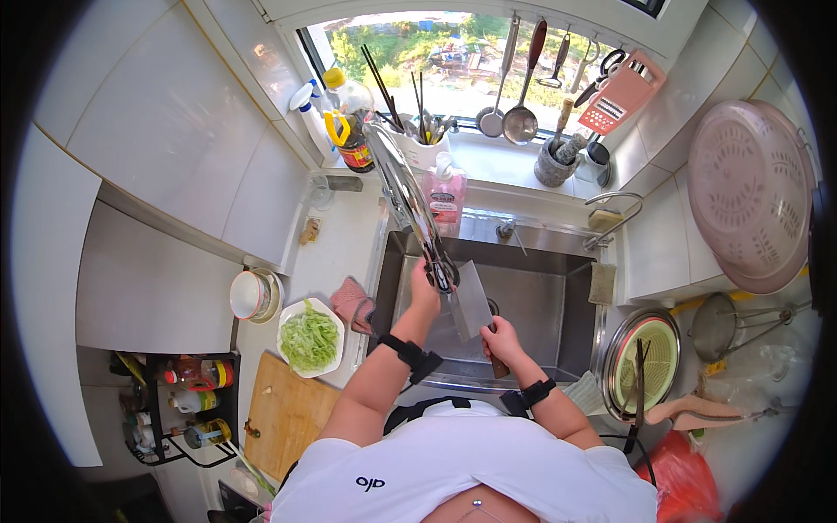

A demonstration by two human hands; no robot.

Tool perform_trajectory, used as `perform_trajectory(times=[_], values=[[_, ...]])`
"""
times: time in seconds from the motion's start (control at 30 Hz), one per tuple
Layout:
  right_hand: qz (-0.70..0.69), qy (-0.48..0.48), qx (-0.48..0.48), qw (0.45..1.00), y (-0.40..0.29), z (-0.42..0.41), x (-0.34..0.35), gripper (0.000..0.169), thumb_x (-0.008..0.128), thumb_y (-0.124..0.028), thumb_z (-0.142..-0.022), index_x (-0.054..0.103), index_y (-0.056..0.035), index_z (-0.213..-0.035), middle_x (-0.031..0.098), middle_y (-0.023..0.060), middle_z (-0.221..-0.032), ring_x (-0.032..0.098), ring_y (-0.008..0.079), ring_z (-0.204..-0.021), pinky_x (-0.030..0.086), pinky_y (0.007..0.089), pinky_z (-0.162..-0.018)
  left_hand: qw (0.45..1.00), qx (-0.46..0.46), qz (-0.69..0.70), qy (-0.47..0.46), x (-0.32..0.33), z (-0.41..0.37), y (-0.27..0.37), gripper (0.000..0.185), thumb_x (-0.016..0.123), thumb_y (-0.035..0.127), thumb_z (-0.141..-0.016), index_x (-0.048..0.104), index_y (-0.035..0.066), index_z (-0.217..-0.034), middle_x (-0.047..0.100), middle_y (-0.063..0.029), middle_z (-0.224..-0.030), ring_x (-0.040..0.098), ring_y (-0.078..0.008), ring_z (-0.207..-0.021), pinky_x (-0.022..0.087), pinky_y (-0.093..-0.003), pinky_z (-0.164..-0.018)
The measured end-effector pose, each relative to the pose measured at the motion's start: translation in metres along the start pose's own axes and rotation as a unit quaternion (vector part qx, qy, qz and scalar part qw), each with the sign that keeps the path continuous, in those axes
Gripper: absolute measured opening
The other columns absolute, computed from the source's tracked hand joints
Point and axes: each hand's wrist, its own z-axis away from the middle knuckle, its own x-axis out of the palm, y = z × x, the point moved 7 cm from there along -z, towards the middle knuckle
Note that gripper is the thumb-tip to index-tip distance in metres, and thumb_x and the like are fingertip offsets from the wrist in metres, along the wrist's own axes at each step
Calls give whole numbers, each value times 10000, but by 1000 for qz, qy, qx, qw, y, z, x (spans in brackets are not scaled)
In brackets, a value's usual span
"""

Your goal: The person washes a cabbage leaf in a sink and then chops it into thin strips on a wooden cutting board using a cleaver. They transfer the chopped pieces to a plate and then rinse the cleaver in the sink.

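Observation:
My right hand (502, 340) is closed around the brown handle of a cleaver (472, 301), whose broad metal blade tilts up over the sink (529, 287). My left hand (424, 287) is raised at the chrome faucet (409, 189), left of the blade; the spout partly hides its fingers, so their grip cannot be made out. Left of the sink, a white plate (283, 353) holds shredded green vegetable (308, 337), with a pink cloth (353, 302) beside it. A wooden cutting board (288, 412) lies nearer to me, bearing small scraps.
Behind the faucet stand a pink soap bottle (444, 196), a utensil holder (425, 151) and a sauce bottle (356, 147). A stone mortar (554, 167) is on the sill. Stacked bowls (250, 295) are at left; a green colander (662, 366) sits in a metal basin at right.

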Motion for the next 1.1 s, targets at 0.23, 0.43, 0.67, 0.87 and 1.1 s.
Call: perform_trajectory(times=[0.23, 0.43, 0.67, 0.87, 1.1], values=[[40, 22, -1, 999, 0, -13, -1, 99, 545, -83, -853, 482, -7, -855, 510, 62, -550, 500, 162, -399, 412, 324, -356, 976, -141, 64, 153, -70, -24, -136, 240, 510, 248, -942, 553, 222, -1177, 511, 26, -1284, 328, -143, -1291, 113, -384, -1111], [49, 23, 15, 998, 0, -30, -3, 90, 538, -80, -869, 474, -18, -859, 502, 56, -589, 492, 151, -425, 418, 323, -376, 945, -195, 171, 198, -41, -24, -119, 274, 570, 397, -891, 490, 256, -1112, 436, 56, -1127, 314, -146, -1086, 178, -395, -944], [50, 9, 24, 998, 1, -44, 10, 99, 544, -94, -867, 479, -21, -856, 506, 58, -586, 490, 156, -420, 419, 325, -375, 982, 14, 33, 186, -44, -16, -84, 171, 520, 360, -892, 499, 191, -876, 483, 18, -751, 500, -148, -660, 406, -329, -574], [-31, -35, 58, 997, -2, -62, 29, 121, 505, -158, -889, 476, -44, -861, 502, 59, -603, 489, 163, -432, 412, 324, -380, 987, -18, -91, 132, -33, -1, -54, 381, 500, -66, -818, 539, 76, -1169, 596, -74, -1112, 554, -164, -970, 446, -314, -800], [-64, -105, 58, 991, -12, -80, 51, 114, 461, -164, -916, 472, -57, -878, 516, 63, -631, 498, 167, -462, 424, 331, -411, 942, 113, -291, 127, -74, 20, -57, 252, 406, 105, -963, 590, -9, -1090, 616, -109, -1070, 580, -218, -979, 449, -337, -855]])
